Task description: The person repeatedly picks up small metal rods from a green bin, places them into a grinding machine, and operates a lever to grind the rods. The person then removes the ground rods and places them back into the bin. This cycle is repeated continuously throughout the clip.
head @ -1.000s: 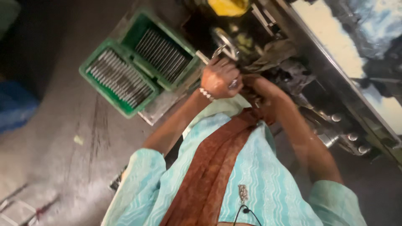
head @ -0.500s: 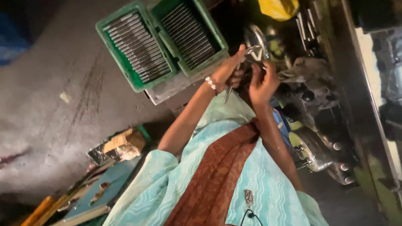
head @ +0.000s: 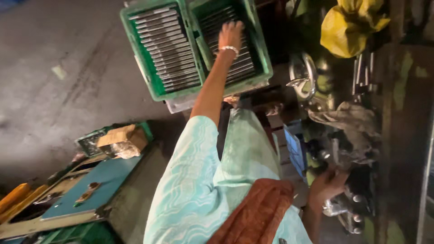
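The left hand (head: 230,35), which half a second ago was up at the machine beside the other hand, now stretches out over the right-hand green crate (head: 260,49), fingers spread flat on the rows of grey metal rods (head: 239,68) lying inside it, nothing clenched. The right hand (head: 326,186) has dropped away from the handwheel (head: 304,74) and now rests low on the dark machine (head: 357,149), fingers curled against a metal part; I cannot tell whether it grips. The second green crate (head: 140,49) of rods sits just beside the first.
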